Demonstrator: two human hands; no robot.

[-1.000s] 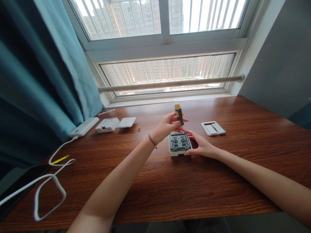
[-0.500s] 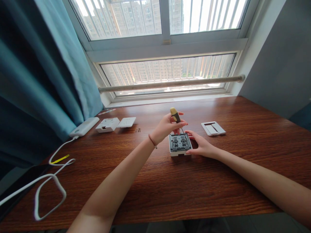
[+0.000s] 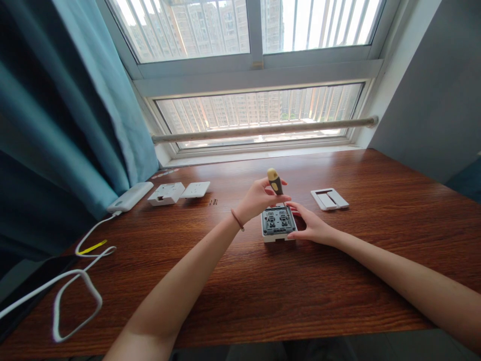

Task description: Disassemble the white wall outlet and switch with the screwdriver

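Note:
My left hand (image 3: 259,198) is closed around a screwdriver (image 3: 274,181) with a yellow and dark grey handle. The screwdriver leans slightly, its shaft pointing down at the far right part of an opened wall switch (image 3: 278,222). Its tip is too small to make out. The switch lies face up on the table, a dark grey mechanism in a white box. Around the right side of the box my right hand (image 3: 308,224) is curled, thumb at the near corner and fingers at the far one, gripping it.
A white switch cover frame (image 3: 329,199) lies to the right. Several small screws (image 3: 213,202), a white socket plate (image 3: 196,189) and a white box (image 3: 166,194) are to the left. Beyond them a white power strip (image 3: 130,196) trails a cable (image 3: 98,296) with a yellow tie (image 3: 92,247).
My left hand and the screwdriver have shifted slightly right, and the handle stands a little more upright. My right hand and the switch have stayed in place.

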